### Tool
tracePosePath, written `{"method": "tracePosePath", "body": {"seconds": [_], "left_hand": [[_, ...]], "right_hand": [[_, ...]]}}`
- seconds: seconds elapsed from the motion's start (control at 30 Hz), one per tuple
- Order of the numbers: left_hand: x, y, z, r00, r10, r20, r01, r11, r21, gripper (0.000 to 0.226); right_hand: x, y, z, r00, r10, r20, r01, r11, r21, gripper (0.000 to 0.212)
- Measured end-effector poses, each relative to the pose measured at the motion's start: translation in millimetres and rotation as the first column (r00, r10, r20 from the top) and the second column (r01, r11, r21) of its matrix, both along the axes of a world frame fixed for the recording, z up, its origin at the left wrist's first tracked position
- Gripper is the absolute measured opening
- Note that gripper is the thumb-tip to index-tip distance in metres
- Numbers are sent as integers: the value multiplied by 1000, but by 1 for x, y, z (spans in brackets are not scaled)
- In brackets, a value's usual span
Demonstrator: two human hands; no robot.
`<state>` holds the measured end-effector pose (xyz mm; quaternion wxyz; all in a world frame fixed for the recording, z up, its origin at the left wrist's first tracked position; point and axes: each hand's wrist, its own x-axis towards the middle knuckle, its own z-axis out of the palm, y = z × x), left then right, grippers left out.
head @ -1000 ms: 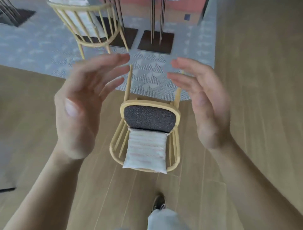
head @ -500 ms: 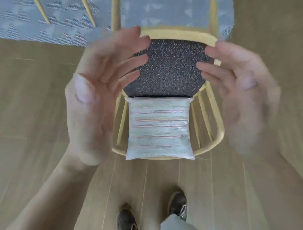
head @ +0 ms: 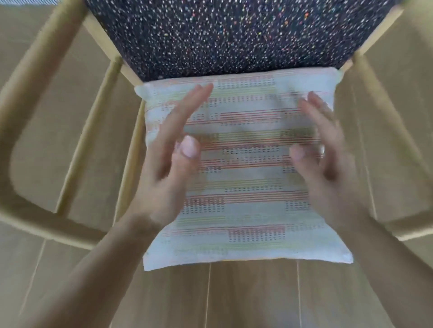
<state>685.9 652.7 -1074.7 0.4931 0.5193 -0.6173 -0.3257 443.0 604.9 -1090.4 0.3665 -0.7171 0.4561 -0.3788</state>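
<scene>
Pale plank floor (head: 253,295) is running beneath a light wooden armchair (head: 46,220), which is carrying a dark speckled seat pad (head: 234,35). Patterned rug (head: 35,1) is showing top left.

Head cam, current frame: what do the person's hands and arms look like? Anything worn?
No gloves. The left hand and right hand are both bare and motion-blurred. The left forearm and right forearm show no sleeve, watch or wristband within the frame. The left thumbnail is short, with no visible polish. A small glint on a right-hand finger could be a ring, but it is too blurred to tell.
</scene>
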Motion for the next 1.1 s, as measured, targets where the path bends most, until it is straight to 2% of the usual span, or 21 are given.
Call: {"method": "tracePosePath", "body": {"seconds": [0.1, 0.17, 0.2, 0.23, 0.27, 0.33, 0.4, 0.47, 0.57, 0.63, 0.77, 0.83, 0.97, 1.03, 1.1], "left_hand": [[6, -4, -38, 961, 112, 254, -134, 989, 69, 80], [10, -6, -58, 888, 210, 409, -242, 970, 29, 82], [15, -6, -68, 870, 257, 422, -291, 957, 16, 85], [20, -4, -74, 878, 282, 386, -324, 945, 45, 90], [25, -2, -80, 912, 292, 289, -335, 936, 111, 95], [33, 7, -87, 953, 303, -10, -286, 907, 308, 108], [39, 15, -90, 918, 325, -226, -194, 867, 459, 105], [40, 17, -92, 888, 323, -327, -97, 827, 554, 85], [33, 17, -93, 867, 344, -359, -57, 787, 615, 71], [30, 21, -79, 864, 383, -327, -107, 773, 625, 66], [30, 41, 11, 878, 429, -215, -174, 703, 690, 64], [28, 49, 79, 873, 454, -177, -193, 655, 730, 63], [22, 39, 221, 857, 495, -144, -204, 582, 787, 56], [19, 16, 294, 858, 500, -121, -209, 553, 806, 53], [26, -16, 346, 889, 453, -68, -208, 531, 821, 55]], "right_hand": [[-10, -12, -39, 978, -76, -196, 54, 992, -112, 78], [-20, -18, -56, 971, -91, -222, 69, 992, -106, 84], [-24, -20, -62, 978, -80, -192, 74, 996, -40, 87], [-29, -22, -66, 992, -67, -105, 74, 995, 66, 91], [-34, -22, -69, 997, -74, 23, 68, 980, 186, 93], [-40, -22, -75, 970, -132, 204, 47, 927, 372, 84], [-39, -21, -77, 970, -167, 179, 75, 899, 432, 68], [-35, -19, -76, 964, -230, 132, 143, 870, 472, 52], [-27, -19, -67, 955, -283, 93, 194, 826, 530, 34], [-26, -16, -52, 958, -278, 63, 194, 798, 571, 37], [-30, 5, 28, 950, -311, 22, 226, 734, 640, 61], [-32, 13, 92, 949, -315, -5, 238, 707, 666, 58], [-44, 3, 219, 949, -314, -35, 232, 619, 750, 33], [-44, -18, 284, 957, -281, -64, 221, 571, 790, 36], [-42, -51, 335, 966, -233, -111, 228, 568, 791, 45]]}}
